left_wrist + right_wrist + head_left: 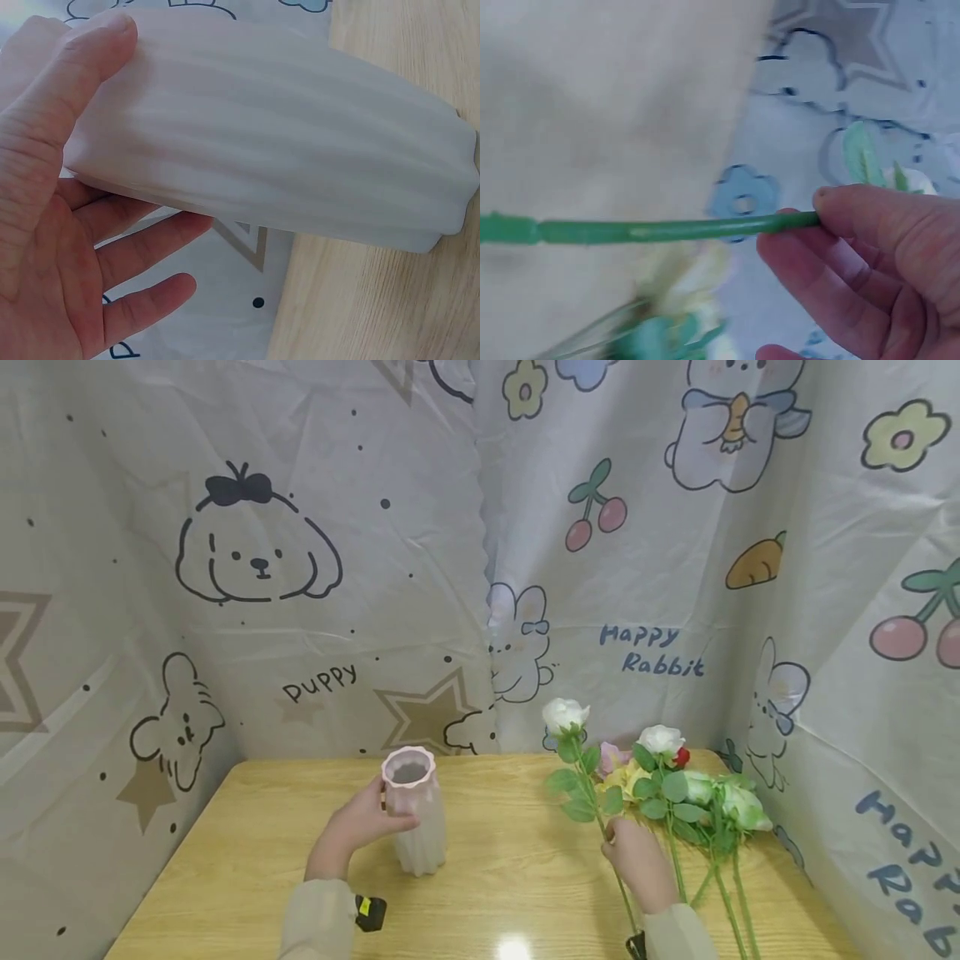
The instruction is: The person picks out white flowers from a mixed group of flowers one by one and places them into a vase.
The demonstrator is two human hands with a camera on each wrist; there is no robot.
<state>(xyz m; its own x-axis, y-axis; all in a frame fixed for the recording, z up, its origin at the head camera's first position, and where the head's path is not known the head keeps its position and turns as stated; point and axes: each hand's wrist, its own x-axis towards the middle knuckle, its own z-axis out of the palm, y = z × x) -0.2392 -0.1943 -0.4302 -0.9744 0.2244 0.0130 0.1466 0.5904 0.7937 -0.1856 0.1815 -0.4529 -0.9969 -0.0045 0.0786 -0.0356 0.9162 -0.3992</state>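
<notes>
A pale pinkish-white fluted vase point(422, 839) with a scalloped rim stands on the left half of the table. My left hand point(362, 820) grips it near the neck; in the left wrist view the thumb point(101, 49) lies across the vase's side and the fingers reach behind it. On the right, my right hand point(641, 864) pinches the green stem point(667, 230) of a white artificial rose point(566, 717) between thumb and fingers. The rose's bloom points up and away, above the table's back edge, with leaves below it.
More artificial flowers lie in a pile at the right: a white rose point(662, 740), a yellow flower point(624, 779), pale green-white blooms point(744, 807), with stems toward the front. Printed cloth point(420, 568) encloses the wooden table point(510, 860). A small black object point(371, 913) is beside the left sleeve.
</notes>
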